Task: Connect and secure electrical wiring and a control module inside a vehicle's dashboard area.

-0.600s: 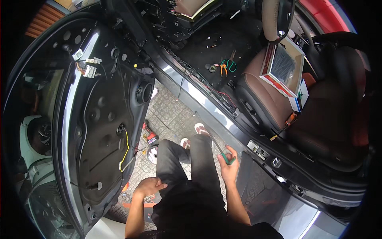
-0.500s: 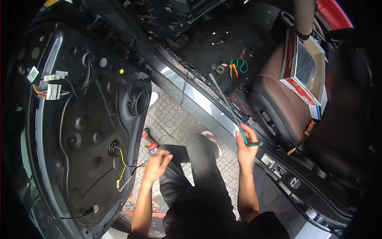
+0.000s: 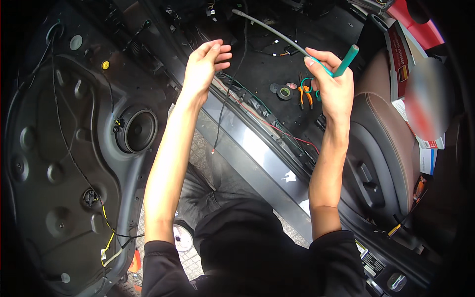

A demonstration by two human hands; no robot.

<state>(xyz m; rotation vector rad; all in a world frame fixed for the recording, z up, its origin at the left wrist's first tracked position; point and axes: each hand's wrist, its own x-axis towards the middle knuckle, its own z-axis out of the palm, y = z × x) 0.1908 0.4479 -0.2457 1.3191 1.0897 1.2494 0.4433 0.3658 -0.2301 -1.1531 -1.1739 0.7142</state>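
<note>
My right hand (image 3: 336,81) is closed around the teal handle of a long, thin grey rod (image 3: 277,33), whose handle end bends upward. The rod reaches up and left over the car's dark floor, its tip near the top edge. My left hand (image 3: 205,64) is raised over the inner side of the door sill (image 3: 257,148). Its fingers are apart and slightly curled, and I see nothing in them. A thin black cable (image 3: 228,91) hangs down across the sill just right of that hand.
The stripped door panel (image 3: 54,163) with its round speaker (image 3: 138,130) stands at left. On the car floor lie orange-handled pliers (image 3: 306,96), green-handled scissors (image 3: 307,85) and a tape roll (image 3: 285,92). A box (image 3: 398,62) rests on the brown seat (image 3: 378,106) at right.
Both hands have moved up and forward, into the car's doorway. The rod has gone with my right hand and now points more to the left. My body leans over the sill.
</note>
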